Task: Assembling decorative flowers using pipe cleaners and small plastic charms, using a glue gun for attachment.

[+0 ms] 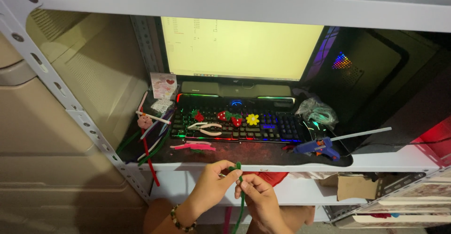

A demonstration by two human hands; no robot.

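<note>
A green pipe cleaner [240,201] hangs down between both hands below the front of the shelf. My left hand [211,187], with a bead bracelet on the wrist, pinches its bent top end. My right hand [258,198] grips it just lower, fingers closed around the stem. On the lit keyboard [277,128] above lie small red strawberry shapes [230,117], a yellow flower [252,119] and pliers [205,128].
A blue glue gun [322,148] with a white stick lies at the mat's right. Pink, red and green pipe cleaners [150,144] lie at the left, pink pieces [195,146] in front of the keyboard. A bright monitor [239,48] stands behind, a dark computer case [376,74] at right.
</note>
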